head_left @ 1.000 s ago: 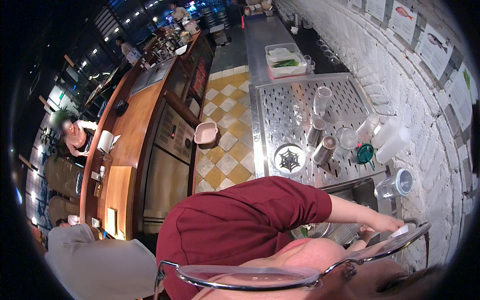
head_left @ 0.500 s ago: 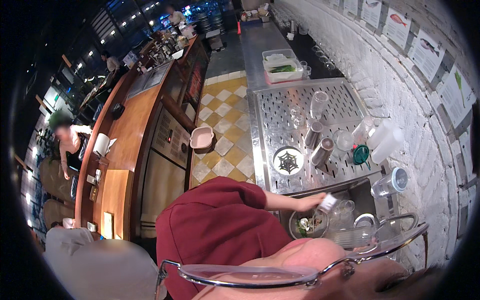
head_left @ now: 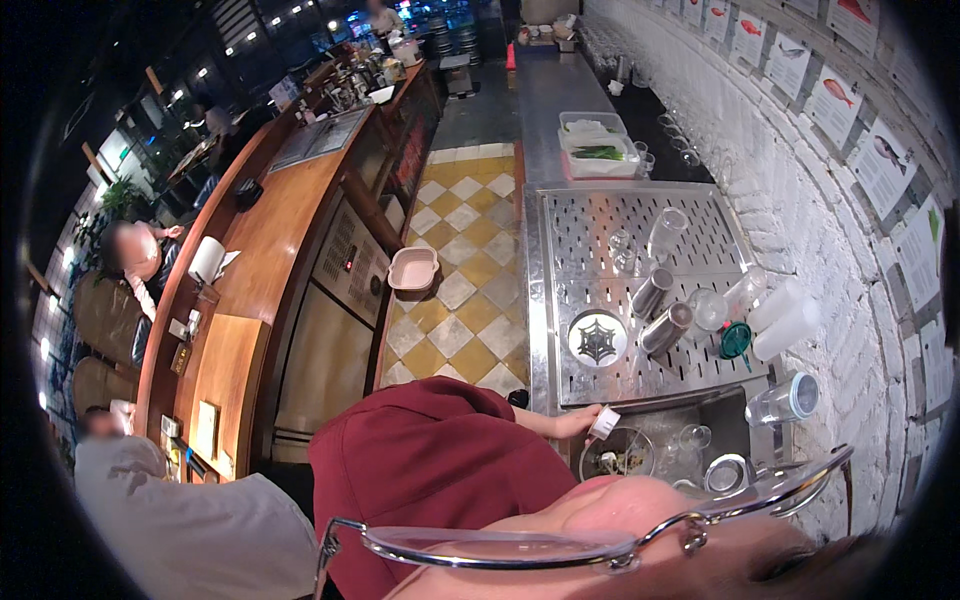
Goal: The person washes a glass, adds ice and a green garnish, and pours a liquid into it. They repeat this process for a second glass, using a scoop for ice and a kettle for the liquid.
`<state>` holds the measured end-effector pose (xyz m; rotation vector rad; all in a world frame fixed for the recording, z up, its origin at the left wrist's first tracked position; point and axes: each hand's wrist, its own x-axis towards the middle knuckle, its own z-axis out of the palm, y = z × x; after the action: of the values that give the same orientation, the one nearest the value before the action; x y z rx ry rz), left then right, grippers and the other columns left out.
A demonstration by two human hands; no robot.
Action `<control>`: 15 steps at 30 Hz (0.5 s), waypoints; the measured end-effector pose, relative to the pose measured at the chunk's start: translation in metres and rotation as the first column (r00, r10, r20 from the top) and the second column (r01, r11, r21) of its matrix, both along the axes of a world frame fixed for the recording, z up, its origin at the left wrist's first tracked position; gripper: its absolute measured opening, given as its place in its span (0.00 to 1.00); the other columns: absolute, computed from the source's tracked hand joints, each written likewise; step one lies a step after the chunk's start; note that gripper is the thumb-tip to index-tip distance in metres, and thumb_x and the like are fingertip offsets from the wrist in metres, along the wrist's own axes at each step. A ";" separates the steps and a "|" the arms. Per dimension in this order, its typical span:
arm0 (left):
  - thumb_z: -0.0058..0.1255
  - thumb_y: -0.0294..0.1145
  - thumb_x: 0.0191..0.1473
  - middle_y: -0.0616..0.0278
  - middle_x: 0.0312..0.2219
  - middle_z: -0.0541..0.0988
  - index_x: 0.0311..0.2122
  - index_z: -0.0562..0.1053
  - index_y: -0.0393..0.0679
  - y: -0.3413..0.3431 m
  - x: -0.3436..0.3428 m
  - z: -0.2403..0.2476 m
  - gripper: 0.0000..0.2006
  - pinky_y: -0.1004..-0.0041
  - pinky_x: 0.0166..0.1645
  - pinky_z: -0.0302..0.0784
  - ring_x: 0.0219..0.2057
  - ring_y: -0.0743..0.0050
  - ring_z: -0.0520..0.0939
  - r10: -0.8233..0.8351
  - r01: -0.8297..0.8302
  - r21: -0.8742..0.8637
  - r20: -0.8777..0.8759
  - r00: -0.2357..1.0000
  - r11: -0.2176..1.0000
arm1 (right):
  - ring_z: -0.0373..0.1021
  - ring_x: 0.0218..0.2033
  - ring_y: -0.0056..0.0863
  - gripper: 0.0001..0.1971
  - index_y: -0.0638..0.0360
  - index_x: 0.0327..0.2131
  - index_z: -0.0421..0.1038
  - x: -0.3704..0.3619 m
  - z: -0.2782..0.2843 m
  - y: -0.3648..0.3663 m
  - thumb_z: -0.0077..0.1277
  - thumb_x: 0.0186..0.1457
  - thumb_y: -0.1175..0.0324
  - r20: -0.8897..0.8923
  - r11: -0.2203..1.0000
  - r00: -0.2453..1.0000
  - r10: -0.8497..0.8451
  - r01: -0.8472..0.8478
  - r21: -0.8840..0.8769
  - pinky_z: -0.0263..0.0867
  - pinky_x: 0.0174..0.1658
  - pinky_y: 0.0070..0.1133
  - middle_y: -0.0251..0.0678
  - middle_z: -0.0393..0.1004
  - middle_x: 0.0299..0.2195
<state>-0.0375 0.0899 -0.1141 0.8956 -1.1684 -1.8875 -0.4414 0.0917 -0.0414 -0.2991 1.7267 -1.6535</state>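
Note:
My left hand (head_left: 572, 425) reaches out from a maroon sleeve (head_left: 420, 450), its fingers closed on a small white cup (head_left: 604, 422) with faint dark markings. The cup is tilted above the near left edge of a round strainer basket (head_left: 617, 456) in the sink. Food scraps (head_left: 620, 462) lie in the basket. To its right in the sink stand clear glasses (head_left: 694, 437) and a round metal-rimmed vessel (head_left: 728, 473). My right hand does not show; eyeglasses (head_left: 520, 552) cover the lower part of the view.
A perforated steel drainboard (head_left: 570, 250) holds metal shakers (head_left: 665, 328), glasses, white plastic bottles (head_left: 785, 330) and a green lid (head_left: 735, 340). A clear lidded pitcher (head_left: 785, 400) stands by the brick wall. Left is a wooden counter (head_left: 260, 260); a pink bin (head_left: 413, 270) sits on the tiled floor.
My left hand has drawn the white cup leftward, from over the basket's right side to its left edge. The view has shifted, and the person in grey at lower left has moved.

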 end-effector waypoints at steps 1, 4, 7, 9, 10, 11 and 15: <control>0.33 0.35 0.58 0.63 0.29 0.68 0.39 0.62 0.42 0.007 0.000 -0.002 0.09 0.74 0.32 0.70 0.25 0.76 0.72 -0.036 0.037 -0.019 0.032 0.999 0.999 | 0.62 0.20 0.20 0.17 0.62 0.45 0.69 0.001 -0.001 0.001 0.42 0.57 0.61 -0.008 1.000 1.000 0.000 0.000 0.009 0.56 0.22 0.18 0.36 0.74 0.32; 0.36 0.31 0.54 0.63 0.28 0.65 0.37 0.60 0.42 0.012 -0.001 -0.002 0.07 0.75 0.34 0.67 0.29 0.76 0.68 -0.074 0.137 -0.252 0.245 0.967 0.958 | 0.64 0.21 0.22 0.17 0.62 0.45 0.70 -0.002 -0.001 0.012 0.42 0.57 0.62 -0.048 1.000 0.998 -0.026 0.027 0.016 0.59 0.24 0.19 0.37 0.74 0.33; 0.41 0.32 0.52 0.61 0.30 0.64 0.37 0.61 0.41 0.010 0.001 -0.020 0.08 0.72 0.40 0.65 0.33 0.73 0.66 0.061 0.113 -0.446 0.357 0.932 0.888 | 0.66 0.23 0.23 0.16 0.62 0.45 0.70 -0.008 -0.002 0.024 0.41 0.57 0.63 -0.076 0.997 0.994 -0.074 0.076 0.016 0.61 0.26 0.19 0.37 0.74 0.34; 0.43 0.36 0.52 0.59 0.33 0.66 0.37 0.62 0.41 0.009 0.000 -0.029 0.11 0.71 0.44 0.63 0.38 0.69 0.67 0.097 0.060 -0.444 0.323 0.942 0.894 | 0.67 0.24 0.24 0.16 0.63 0.45 0.70 -0.017 -0.003 0.044 0.41 0.57 0.64 -0.113 0.991 0.985 -0.130 0.134 0.025 0.63 0.28 0.20 0.37 0.74 0.35; 0.40 0.29 0.51 0.56 0.33 0.65 0.37 0.61 0.41 0.003 0.002 -0.034 0.08 0.70 0.42 0.65 0.36 0.66 0.67 0.186 0.079 -0.601 0.365 0.912 0.795 | 0.68 0.25 0.25 0.16 0.63 0.45 0.70 -0.019 -0.005 0.053 0.41 0.57 0.65 -0.134 0.987 0.980 -0.150 0.156 0.028 0.64 0.28 0.20 0.37 0.74 0.35; 0.42 0.29 0.50 0.54 0.34 0.66 0.39 0.62 0.41 0.000 -0.002 -0.035 0.11 0.69 0.44 0.65 0.37 0.63 0.68 0.120 0.106 -0.520 0.382 0.916 0.847 | 0.68 0.25 0.25 0.16 0.63 0.45 0.70 -0.024 -0.010 0.064 0.41 0.57 0.65 -0.162 0.982 0.970 -0.180 0.186 0.025 0.65 0.29 0.20 0.38 0.74 0.35; 0.50 0.29 0.47 0.61 0.32 0.68 0.42 0.62 0.41 0.017 0.003 -0.028 0.16 0.73 0.37 0.70 0.32 0.76 0.70 0.069 0.064 -0.310 0.401 0.914 0.949 | 0.70 0.30 0.28 0.14 0.64 0.42 0.71 -0.017 -0.007 0.053 0.44 0.56 0.67 -0.301 0.984 0.940 -0.161 0.175 0.022 0.66 0.34 0.21 0.39 0.75 0.35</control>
<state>-0.0344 0.1072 -0.1417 1.1350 -1.6645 -1.4829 -0.4586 0.1442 -0.0481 -0.4050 2.0637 -1.7550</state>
